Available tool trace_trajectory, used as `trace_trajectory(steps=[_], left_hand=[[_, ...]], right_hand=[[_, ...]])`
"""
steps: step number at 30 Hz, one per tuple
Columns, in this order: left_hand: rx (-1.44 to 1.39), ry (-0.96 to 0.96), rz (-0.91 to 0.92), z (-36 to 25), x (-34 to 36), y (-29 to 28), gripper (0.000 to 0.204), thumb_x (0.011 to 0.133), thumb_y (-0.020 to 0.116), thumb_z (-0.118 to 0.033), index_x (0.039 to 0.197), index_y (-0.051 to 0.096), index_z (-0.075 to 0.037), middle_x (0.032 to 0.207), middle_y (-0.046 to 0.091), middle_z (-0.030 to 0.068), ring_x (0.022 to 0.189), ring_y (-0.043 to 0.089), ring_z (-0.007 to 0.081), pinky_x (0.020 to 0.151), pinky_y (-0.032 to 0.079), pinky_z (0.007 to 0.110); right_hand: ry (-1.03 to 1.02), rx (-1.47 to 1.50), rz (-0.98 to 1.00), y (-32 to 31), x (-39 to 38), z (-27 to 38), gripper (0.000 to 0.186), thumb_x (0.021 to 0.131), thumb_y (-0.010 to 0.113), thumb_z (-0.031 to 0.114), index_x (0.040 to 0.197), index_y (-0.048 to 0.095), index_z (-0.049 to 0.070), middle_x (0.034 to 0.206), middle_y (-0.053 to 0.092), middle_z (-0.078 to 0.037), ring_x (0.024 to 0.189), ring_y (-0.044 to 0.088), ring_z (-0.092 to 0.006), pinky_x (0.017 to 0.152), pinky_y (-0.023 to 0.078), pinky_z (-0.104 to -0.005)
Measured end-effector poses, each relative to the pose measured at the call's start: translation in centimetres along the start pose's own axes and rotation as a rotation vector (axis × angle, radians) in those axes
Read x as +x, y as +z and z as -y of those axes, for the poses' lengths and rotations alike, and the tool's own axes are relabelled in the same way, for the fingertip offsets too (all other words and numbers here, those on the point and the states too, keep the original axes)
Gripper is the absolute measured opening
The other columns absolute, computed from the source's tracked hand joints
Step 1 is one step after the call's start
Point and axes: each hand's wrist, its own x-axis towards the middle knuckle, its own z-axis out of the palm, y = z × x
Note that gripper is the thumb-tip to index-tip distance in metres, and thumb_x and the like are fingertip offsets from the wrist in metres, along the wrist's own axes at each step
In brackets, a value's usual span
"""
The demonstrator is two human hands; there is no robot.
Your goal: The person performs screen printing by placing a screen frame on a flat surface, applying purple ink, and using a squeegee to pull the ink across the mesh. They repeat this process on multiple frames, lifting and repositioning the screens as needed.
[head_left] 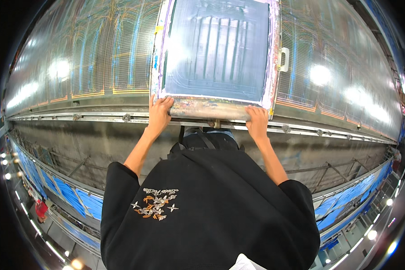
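While the person leans over the long glossy printing table [76, 67], both hands grip the near edge of a large rectangular screen-printing frame with blue mesh and a paint-smeared pale border [216, 49]. That frame lies flat on the table, straight ahead of the person's chest, and its near rail is streaked with many colours of dried ink. The left hand [159, 112] closes over the frame's near left corner, fingers curled on top of the rail. The right hand [258, 120] clamps the near rail close to the frame's right corner, fingers wrapped over the top in the same way. A white handle [284, 59] sits on the frame's right side, untouched. Just below the frame's near rail runs a long metal guide rail with bolts [99, 118], stretching away to both sides of the frame. Blue striped printed patterns [121, 49] show on the table surface left and right of the frame. The person wears a black short-sleeved shirt with an embroidered orange and white motif [211, 211], below the frame in view.
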Motion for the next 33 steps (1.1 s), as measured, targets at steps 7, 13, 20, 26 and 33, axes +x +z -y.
trace_trajectory(steps=[7, 13, 20, 26, 33], left_hand=[[0.135, -0.280, 0.223, 0.8, 3.4, -2.1, 0.023, 0.079, 0.075, -0.011, 0.099, 0.084, -0.015, 0.086, 0.077, 0.0175, 0.092, 0.075, 0.0332, 0.123, 0.020, 0.061], [0.222, -0.353, 0.259, 0.8, 5.2, 0.3, 0.023, 0.086, 0.068, -0.015, 0.100, 0.085, -0.020, 0.089, 0.077, 0.0180, 0.094, 0.076, 0.0316, 0.125, 0.018, 0.066], [-0.039, -0.404, 0.019, -0.6, 0.6, -1.3, 0.049, 0.069, 0.069, -0.005, 0.114, 0.081, -0.021, 0.121, 0.078, -0.0035, 0.132, 0.063, 0.0290, 0.127, -0.001, 0.071], [-0.020, -0.466, -0.012, -0.1, 1.1, -5.2, 0.049, 0.066, 0.068, -0.001, 0.109, 0.082, -0.021, 0.111, 0.079, -0.0013, 0.131, 0.062, 0.0272, 0.128, -0.003, 0.070], [0.155, -0.514, 0.058, 2.9, 0.2, -15.0, 0.048, 0.072, 0.067, 0.002, 0.110, 0.082, -0.022, 0.115, 0.078, 0.0019, 0.137, 0.058, 0.0297, 0.127, -0.003, 0.071]], right_hand=[[0.259, 0.611, 0.108, -6.7, 15.7, -6.3, 0.062, 0.088, 0.082, 0.050, 0.132, 0.072, 0.008, 0.129, 0.072, -0.021, 0.120, 0.066, -0.0371, 0.108, 0.048, -0.0450], [0.594, 0.636, -0.190, -1.0, 25.3, -24.2, 0.062, 0.103, 0.057, 0.059, 0.090, 0.073, 0.000, 0.068, 0.064, -0.008, 0.063, 0.063, -0.0241, 0.062, 0.051, -0.0402], [0.534, 0.097, -0.417, -14.1, 30.3, -12.1, 0.078, 0.105, 0.044, 0.065, 0.094, 0.080, -0.003, 0.090, 0.077, -0.026, 0.083, 0.072, -0.0464, 0.077, 0.054, -0.0544], [0.497, 0.266, -0.491, -12.1, 31.7, -13.8, 0.075, 0.107, 0.045, 0.056, 0.094, 0.075, -0.011, 0.090, 0.076, -0.027, 0.086, 0.072, -0.0414, 0.082, 0.054, -0.0508], [0.632, 0.607, -0.506, -10.2, 29.6, -5.9, 0.067, 0.108, 0.046, 0.046, 0.092, 0.074, -0.012, 0.085, 0.074, -0.023, 0.078, 0.068, -0.0362, 0.077, 0.050, -0.0519]])
